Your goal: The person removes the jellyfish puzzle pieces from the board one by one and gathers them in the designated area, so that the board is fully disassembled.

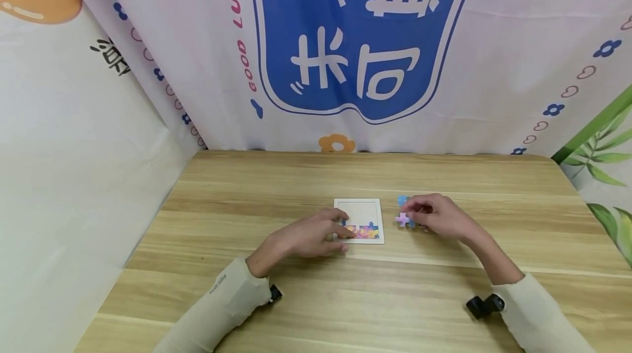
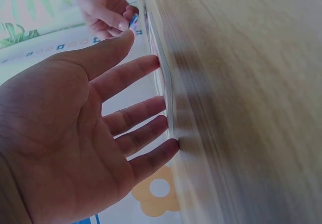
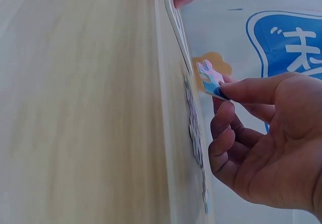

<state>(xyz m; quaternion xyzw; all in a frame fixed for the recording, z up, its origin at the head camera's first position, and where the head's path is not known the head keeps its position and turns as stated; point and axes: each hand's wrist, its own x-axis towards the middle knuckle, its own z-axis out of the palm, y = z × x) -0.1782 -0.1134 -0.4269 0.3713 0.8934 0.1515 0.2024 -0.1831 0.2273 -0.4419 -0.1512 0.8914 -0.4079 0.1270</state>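
Note:
A square white puzzle tray lies on the table, with a row of colourful joined pieces along its near edge. My left hand rests at the tray's left side, its fingers spread; in the left wrist view the fingertips touch the tray's edge. To the right of the tray, my right hand pinches a pink and blue jigsaw piece between thumb and fingers, raised off the table. Loose puzzle pieces lie beneath that hand, partly hidden by it in the head view.
The wooden table runs back to a printed cloth hanging behind it. A white wall covering stands along the left side. Each sleeve carries a small black device at the wrist.

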